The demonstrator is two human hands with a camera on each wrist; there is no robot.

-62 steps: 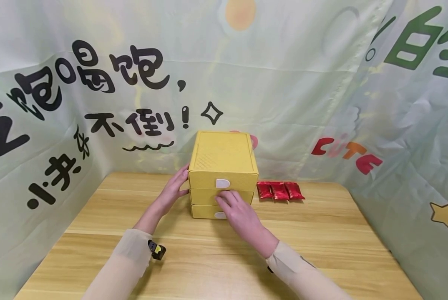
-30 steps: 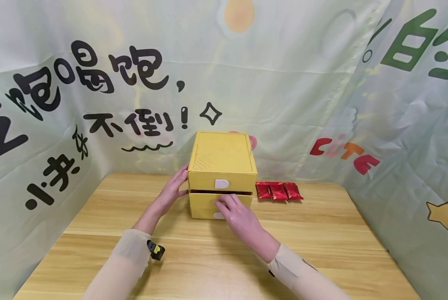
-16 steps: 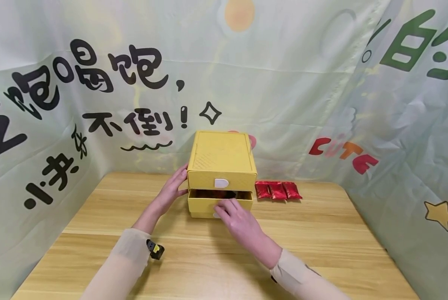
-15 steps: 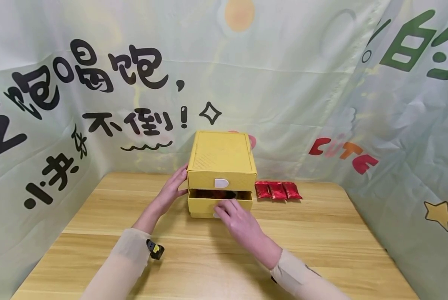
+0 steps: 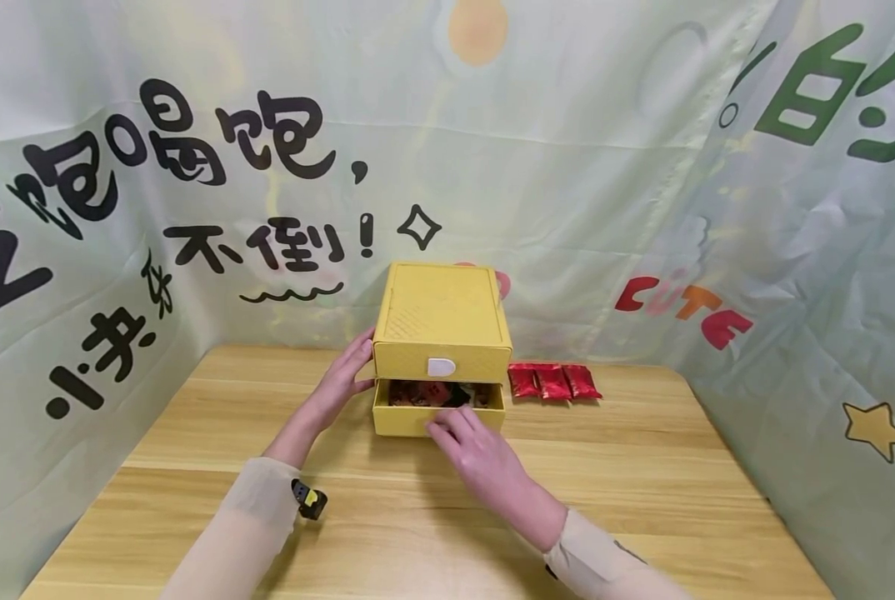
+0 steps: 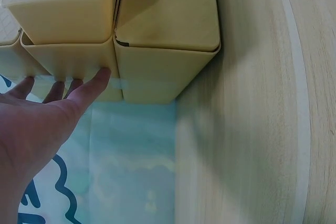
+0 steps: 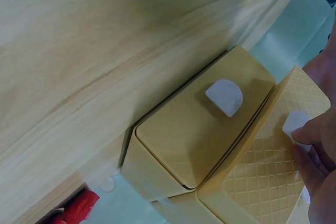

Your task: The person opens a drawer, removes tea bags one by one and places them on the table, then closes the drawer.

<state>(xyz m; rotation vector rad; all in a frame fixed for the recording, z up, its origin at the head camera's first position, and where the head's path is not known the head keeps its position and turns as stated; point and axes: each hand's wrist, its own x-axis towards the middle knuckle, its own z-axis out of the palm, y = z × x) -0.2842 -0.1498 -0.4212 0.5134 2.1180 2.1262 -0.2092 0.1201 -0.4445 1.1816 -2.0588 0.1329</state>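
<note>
A yellow three-drawer box (image 5: 447, 304) stands on the table. Its middle drawer (image 5: 401, 422) is pulled partway out, showing a jumble of dark and reddish things (image 5: 432, 392) too small to identify. My right hand (image 5: 481, 458) pinches that drawer's white handle (image 7: 295, 123) between thumb and fingers, as the right wrist view shows. At the box's left side, my left hand (image 5: 335, 390) rests its extended fingertips against the wall. The top drawer (image 5: 410, 362) is closed, and so is the bottom drawer (image 7: 184, 129), seen in the right wrist view.
Several red packets (image 5: 552, 382) lie in a row on the table just right of the box. Printed cloth (image 5: 567, 183) hangs close behind and on both sides. The wooden table (image 5: 387, 533) extends in front of the box.
From fully closed, the middle drawer has slid out toward me, uncovering its contents. My right hand has moved back with its handle, while my left hand has stayed against the box's side.
</note>
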